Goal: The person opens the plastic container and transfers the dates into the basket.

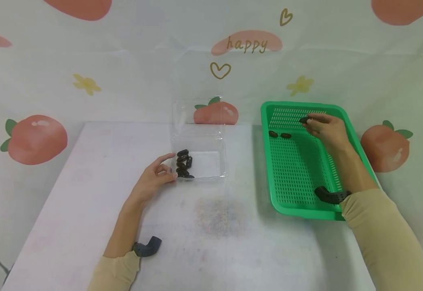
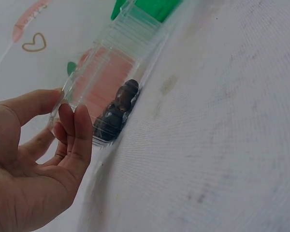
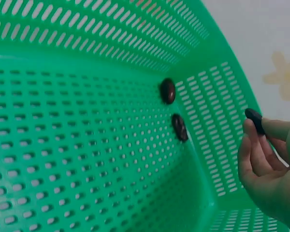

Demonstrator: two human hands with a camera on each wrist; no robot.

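In the head view my left hand (image 1: 152, 178) holds the left side of a clear plastic box (image 1: 215, 176), its fingertips at the box's corners. The box's hinged lid (image 1: 182, 117) stands raised at the back. Several dark, glossy dates (image 1: 182, 165) lie bunched along the left side inside it; the left wrist view shows these dates (image 2: 117, 113) through the wall. My right hand (image 1: 327, 131) pinches one date (image 3: 254, 120) between thumb and fingers, above the far part of a green basket (image 1: 266, 173). Two more dates (image 3: 180, 127) lie on the basket floor by its far wall.
The box and the basket stand apart on a white table (image 1: 131, 250), the basket to the right. Behind the table hangs a pale cloth (image 1: 142, 60) printed with fruit and hearts. A dark wrist strap (image 1: 147, 246) sits on each forearm.
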